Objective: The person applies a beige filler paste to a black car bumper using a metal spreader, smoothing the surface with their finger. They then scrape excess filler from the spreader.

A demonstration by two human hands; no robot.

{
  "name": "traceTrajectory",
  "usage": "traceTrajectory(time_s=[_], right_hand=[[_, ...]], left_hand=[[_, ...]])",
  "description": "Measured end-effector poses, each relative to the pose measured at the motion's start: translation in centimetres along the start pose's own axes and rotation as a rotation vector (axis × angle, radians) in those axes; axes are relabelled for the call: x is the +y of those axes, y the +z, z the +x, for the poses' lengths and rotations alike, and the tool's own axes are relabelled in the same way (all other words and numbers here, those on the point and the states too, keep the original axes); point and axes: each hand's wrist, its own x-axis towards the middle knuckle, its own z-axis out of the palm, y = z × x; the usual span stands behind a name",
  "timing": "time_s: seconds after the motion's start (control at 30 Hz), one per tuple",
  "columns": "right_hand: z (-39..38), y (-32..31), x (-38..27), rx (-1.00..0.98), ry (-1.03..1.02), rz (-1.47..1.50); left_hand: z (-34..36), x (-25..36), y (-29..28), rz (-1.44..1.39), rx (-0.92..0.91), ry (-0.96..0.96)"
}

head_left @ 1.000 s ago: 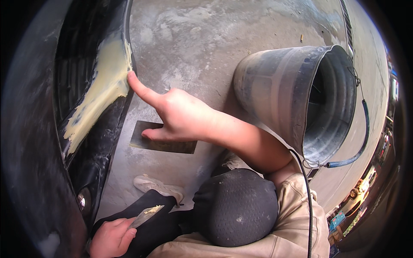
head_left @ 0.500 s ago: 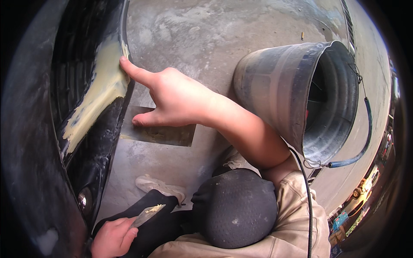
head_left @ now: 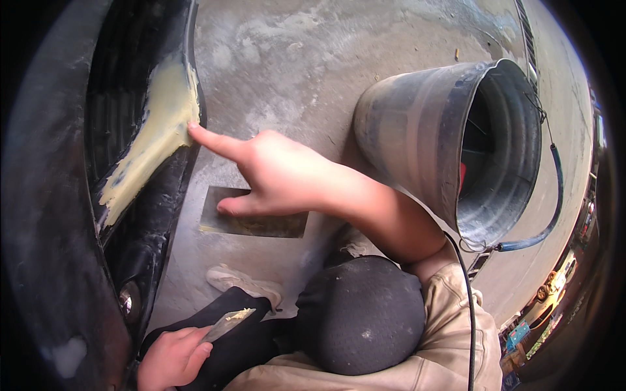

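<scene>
My right hand (head_left: 280, 173) reaches in from the right, index finger stretched out. Its fingertip touches the edge of a pale yellow patch of filler putty (head_left: 156, 124) on a black, curved panel (head_left: 140, 244). Below that finger, the same hand holds a flat, dark metal plate (head_left: 270, 226), with the thumb over its face and the other fingers hidden. Putty smears the plate's lower edge. At the lower left my left hand (head_left: 173, 358) is closed on a putty knife (head_left: 228, 324), its blade pointing up and right with yellow putty at the tip.
A dented metal bucket (head_left: 417, 133) lies on its side at right, its mouth facing right and its handle (head_left: 554, 215) hanging out. My bent knee (head_left: 362, 316) and a beige shoe (head_left: 244, 287) are close by. A black cable (head_left: 471, 313) runs down past my sleeve.
My right index fingertip has slid down the putty's edge toward me. The metal plate has shifted down and slightly right with that hand. My left hand and the putty knife have hardly moved.
</scene>
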Motion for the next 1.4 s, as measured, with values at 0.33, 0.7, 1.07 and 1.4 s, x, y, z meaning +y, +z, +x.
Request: traceTrajectory(time_s=[0.33,0.7,1.07,1.4], right_hand=[[3.2,-2.1,1.7,0.140,-0.051,0.074],[2.0,-0.8,1.4,0.105,-0.060,0.086],[0.5,2.0,0.7,0.085,-0.026,-0.035],[-0.6,4.5,0.4,-0.059,-0.064,-0.104]], left_hand=[[-0.2,-0.2,0.3,-0.020,0.001,-0.024],[-0.4,-1.2,0.0,-0.037,0.001,-0.025],[-0.3,-0.8,0.2,-0.032,0.008,-0.029],[0.1,0.0,0.5,-0.020,-0.015,-0.029]])
